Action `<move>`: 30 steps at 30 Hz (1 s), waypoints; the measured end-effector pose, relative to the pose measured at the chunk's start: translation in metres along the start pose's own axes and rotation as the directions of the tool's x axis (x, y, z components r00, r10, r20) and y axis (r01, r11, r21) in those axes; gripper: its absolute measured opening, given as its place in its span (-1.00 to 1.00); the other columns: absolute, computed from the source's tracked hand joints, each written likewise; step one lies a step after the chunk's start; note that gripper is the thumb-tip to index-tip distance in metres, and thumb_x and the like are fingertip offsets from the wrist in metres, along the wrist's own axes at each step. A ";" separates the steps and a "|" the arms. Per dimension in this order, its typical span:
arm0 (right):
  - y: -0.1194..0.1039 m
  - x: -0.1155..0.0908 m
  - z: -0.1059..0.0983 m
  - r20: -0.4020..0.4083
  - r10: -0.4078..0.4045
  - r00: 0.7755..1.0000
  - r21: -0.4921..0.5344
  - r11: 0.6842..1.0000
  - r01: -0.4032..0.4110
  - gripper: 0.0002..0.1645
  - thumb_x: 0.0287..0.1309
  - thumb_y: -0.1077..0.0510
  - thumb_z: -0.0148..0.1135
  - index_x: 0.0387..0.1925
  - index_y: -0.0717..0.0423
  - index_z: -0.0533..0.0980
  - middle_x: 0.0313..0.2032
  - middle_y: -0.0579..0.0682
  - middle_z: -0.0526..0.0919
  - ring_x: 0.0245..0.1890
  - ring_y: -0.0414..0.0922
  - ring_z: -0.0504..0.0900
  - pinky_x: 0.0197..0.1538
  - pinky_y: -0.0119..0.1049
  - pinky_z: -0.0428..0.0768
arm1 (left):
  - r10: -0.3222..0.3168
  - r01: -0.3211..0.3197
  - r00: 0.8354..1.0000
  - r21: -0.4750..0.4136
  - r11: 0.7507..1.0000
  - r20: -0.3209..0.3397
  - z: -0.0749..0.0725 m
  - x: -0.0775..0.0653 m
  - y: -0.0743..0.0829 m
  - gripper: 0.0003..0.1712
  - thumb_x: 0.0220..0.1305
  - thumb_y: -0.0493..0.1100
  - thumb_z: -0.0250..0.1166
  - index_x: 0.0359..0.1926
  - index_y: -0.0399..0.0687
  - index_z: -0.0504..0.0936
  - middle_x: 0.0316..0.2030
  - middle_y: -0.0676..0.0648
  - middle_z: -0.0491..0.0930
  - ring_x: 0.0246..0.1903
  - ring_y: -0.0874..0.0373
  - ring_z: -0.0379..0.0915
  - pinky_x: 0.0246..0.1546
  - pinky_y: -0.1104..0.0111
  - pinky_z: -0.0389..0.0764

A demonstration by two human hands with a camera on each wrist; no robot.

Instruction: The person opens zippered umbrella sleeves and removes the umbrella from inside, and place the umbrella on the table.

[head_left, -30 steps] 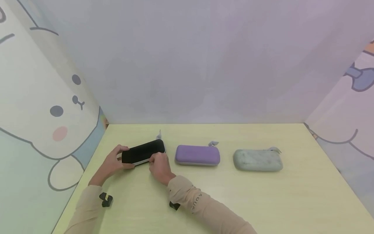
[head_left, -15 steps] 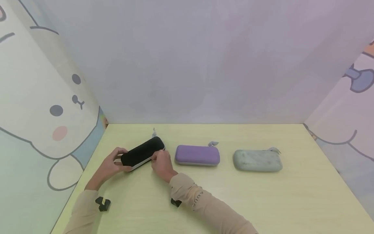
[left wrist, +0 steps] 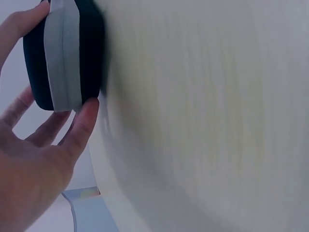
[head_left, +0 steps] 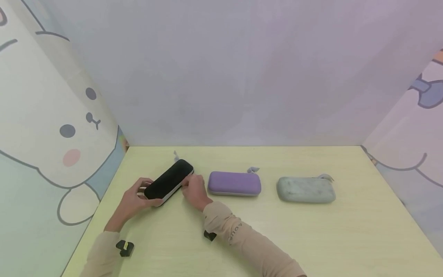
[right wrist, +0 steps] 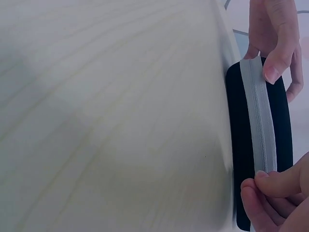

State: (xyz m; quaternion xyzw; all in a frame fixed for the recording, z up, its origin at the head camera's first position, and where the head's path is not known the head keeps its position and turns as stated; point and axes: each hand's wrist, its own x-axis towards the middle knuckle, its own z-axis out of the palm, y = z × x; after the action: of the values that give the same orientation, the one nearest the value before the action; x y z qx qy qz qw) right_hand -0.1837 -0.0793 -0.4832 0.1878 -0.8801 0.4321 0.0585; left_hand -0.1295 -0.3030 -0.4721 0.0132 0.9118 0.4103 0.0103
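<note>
A black hard-shell zip case (head_left: 169, 179) lies slanted at the left of the table, its far end turned away to the right. My left hand (head_left: 133, 200) grips its near left end, thumb on the front side and fingers round the end and back. A grey zipper band (right wrist: 260, 116) runs along the side facing me, with the teeth closed together where they show. On that band, near the right end, my right hand (head_left: 195, 192) pinches the zipper pull between thumb and curled index finger; the fingertips hide the pull itself.
A purple case (head_left: 234, 183) lies just right of my right hand, and a grey-green marbled case (head_left: 306, 189) farther right. Each of the three cases has a pale strap at the back. Walls stand behind and beside the pale wooden table (head_left: 270, 234).
The black case has swung round, its right end moving back and its left end towards me. My right hand has shifted slightly right and away along the zipper; the left still holds on.
</note>
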 end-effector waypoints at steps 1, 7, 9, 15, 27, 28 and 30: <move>0.001 0.000 0.000 -0.001 -0.002 1.000 0.007 1.000 0.002 -0.72 -0.19 0.49 0.16 -0.52 0.17 0.71 -0.52 -0.09 0.70 -0.45 -0.30 0.59 -0.35 -0.57 0.47 | -0.002 0.002 1.000 0.006 1.000 -0.007 0.001 0.000 0.000 -0.20 -0.19 0.11 0.56 0.09 0.05 0.39 -0.03 -0.12 0.47 -0.13 0.01 0.43 -0.23 0.26 0.50; 0.004 0.002 0.000 -0.012 -0.022 1.000 0.055 0.998 0.022 -0.67 -0.22 0.54 0.10 -0.58 0.17 0.70 -0.54 -0.05 0.70 -0.54 -0.35 0.51 -0.42 -0.58 0.45 | -0.017 0.019 0.998 0.028 0.999 -0.054 0.007 -0.002 0.001 -0.20 -0.22 0.16 0.56 0.03 0.02 0.41 -0.05 -0.12 0.49 -0.13 -0.02 0.44 -0.21 0.18 0.46; 0.003 0.002 0.000 -0.018 -0.031 0.999 0.054 0.998 0.031 -0.67 -0.22 0.54 0.09 -0.59 0.17 0.69 -0.53 -0.04 0.70 -0.52 -0.34 0.53 -0.41 -0.57 0.46 | -0.026 0.028 0.997 0.036 0.999 -0.071 0.009 -0.002 0.001 -0.20 -0.23 0.16 0.56 0.02 0.01 0.42 -0.06 -0.12 0.50 -0.16 -0.01 0.44 -0.22 0.19 0.46; 0.003 0.003 0.000 -0.047 -0.070 0.996 0.037 0.997 0.072 -0.66 -0.26 0.56 0.09 -0.61 0.19 0.68 -0.54 -0.04 0.69 -0.53 -0.32 0.55 -0.42 -0.57 0.46 | -0.051 0.057 0.993 0.050 0.997 -0.105 0.015 -0.005 0.005 -0.21 -0.25 0.18 0.57 -0.01 0.01 0.42 -0.08 -0.10 0.51 -0.21 0.03 0.44 -0.27 0.25 0.46; 0.002 0.006 -0.001 -0.062 -0.103 0.993 -0.009 0.995 0.103 -0.67 -0.31 0.56 0.09 -0.67 0.16 0.65 -0.64 -0.12 0.62 -0.60 -0.34 0.44 -0.46 -0.57 0.40 | -0.097 0.105 0.983 0.045 0.993 -0.157 0.021 -0.011 0.016 -0.23 -0.20 0.17 0.54 -0.02 -0.06 0.41 -0.10 -0.16 0.53 -0.21 0.02 0.44 -0.29 0.27 0.44; 0.003 0.006 -0.001 -0.062 -0.105 0.993 -0.010 0.994 0.105 -0.67 -0.31 0.56 0.08 -0.68 0.15 0.65 -0.65 -0.13 0.61 -0.60 -0.34 0.43 -0.47 -0.57 0.40 | -0.098 0.107 0.982 0.047 0.993 -0.160 0.022 -0.011 0.016 -0.23 -0.19 0.18 0.54 -0.02 -0.05 0.41 -0.10 -0.16 0.53 -0.21 0.02 0.44 -0.29 0.27 0.43; 0.003 0.006 -0.001 -0.063 -0.113 0.992 -0.011 0.994 0.113 -0.67 -0.31 0.56 0.09 -0.68 0.15 0.65 -0.66 -0.13 0.61 -0.61 -0.34 0.43 -0.47 -0.57 0.39 | -0.105 0.114 0.980 0.045 0.993 -0.166 0.022 -0.012 0.017 -0.23 -0.19 0.18 0.54 -0.02 -0.06 0.42 -0.10 -0.17 0.53 -0.22 0.02 0.45 -0.29 0.27 0.43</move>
State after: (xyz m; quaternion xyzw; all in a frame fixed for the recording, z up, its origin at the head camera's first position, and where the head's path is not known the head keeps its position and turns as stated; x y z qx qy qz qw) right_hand -0.1907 -0.0786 -0.4827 0.2232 -0.8673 0.4307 0.1117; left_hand -0.1166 -0.2756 -0.4737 -0.0703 0.9197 0.3839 -0.0425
